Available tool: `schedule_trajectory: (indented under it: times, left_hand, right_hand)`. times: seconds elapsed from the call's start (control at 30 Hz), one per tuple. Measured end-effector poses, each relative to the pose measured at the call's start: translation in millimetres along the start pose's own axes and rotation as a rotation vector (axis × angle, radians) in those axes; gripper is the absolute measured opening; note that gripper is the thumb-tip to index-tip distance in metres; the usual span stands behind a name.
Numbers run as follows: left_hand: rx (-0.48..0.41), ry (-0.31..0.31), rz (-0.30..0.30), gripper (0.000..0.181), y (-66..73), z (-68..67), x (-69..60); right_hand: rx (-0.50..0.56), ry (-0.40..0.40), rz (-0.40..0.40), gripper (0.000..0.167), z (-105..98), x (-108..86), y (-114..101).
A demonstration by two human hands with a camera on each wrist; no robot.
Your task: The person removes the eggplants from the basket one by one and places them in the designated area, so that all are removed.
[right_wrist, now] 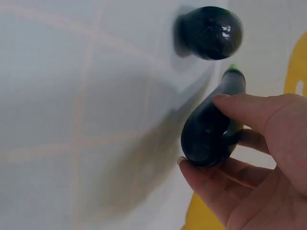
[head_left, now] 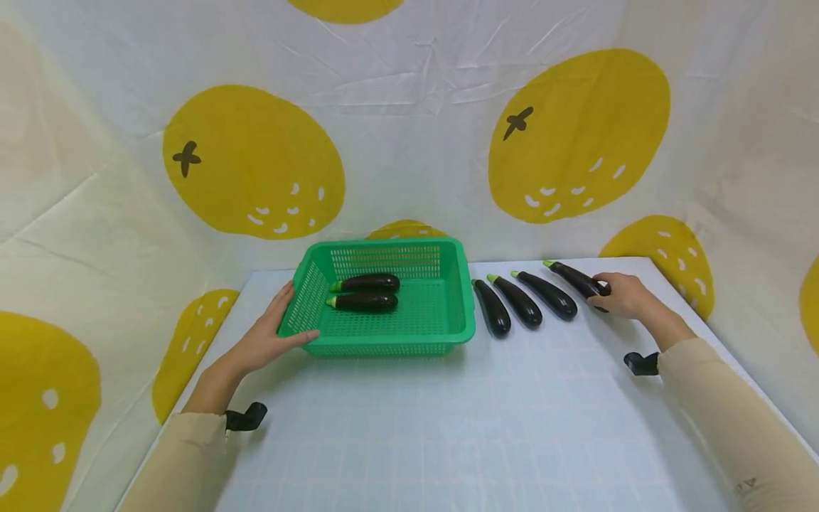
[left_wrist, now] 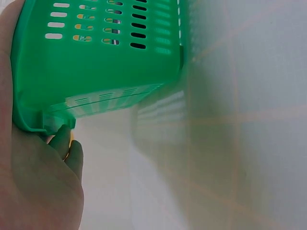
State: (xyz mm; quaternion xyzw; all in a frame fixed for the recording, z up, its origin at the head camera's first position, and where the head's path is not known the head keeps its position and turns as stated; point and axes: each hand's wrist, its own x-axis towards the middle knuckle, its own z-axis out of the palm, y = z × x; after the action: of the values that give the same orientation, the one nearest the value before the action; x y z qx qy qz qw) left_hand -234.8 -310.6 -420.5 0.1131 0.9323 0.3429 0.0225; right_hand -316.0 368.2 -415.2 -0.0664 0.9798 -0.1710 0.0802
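A green plastic basket point(head_left: 384, 350) with slotted walls stands at the back of the table, two dark eggplants point(head_left: 366, 303) lying inside it with green stems to the left. My left hand point(head_left: 259, 345) grips its near left corner, the thumb along the front rim; in the left wrist view, fingertips point(left_wrist: 61, 141) curl under the rim. To the right of the basket, three eggplants point(head_left: 520, 301) lie side by side. Beyond them, my right hand point(head_left: 621, 295) holds another eggplant point(right_wrist: 206, 129) by its thick end, thumb on one side and fingers round the other. Its stem points away to the left.
The pale checked table point(head_left: 422, 434) ends at a white cloth point(head_left: 416, 163) with large yellow fruit prints, which hangs behind and at both sides. A black wrist mount point(head_left: 641, 363) sticks out at each sleeve.
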Motion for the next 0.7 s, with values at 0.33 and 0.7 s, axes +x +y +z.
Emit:
schedule_trajectory:
  times: [0.33, 0.7]
  left_hand:
    - [-0.008, -0.006, 0.001, 0.112, 0.3, 0.8, -0.1]
    - [0.008, -0.001, 0.002, 0.112, 0.2, 0.1, 0.3]
  right_hand:
    - [0.021, -0.005, -0.026, 0.058, 12.1, 3.6, 5.9]
    - [0.041, -0.018, -0.013, 0.071, 7.5, -0.1, 3.2]
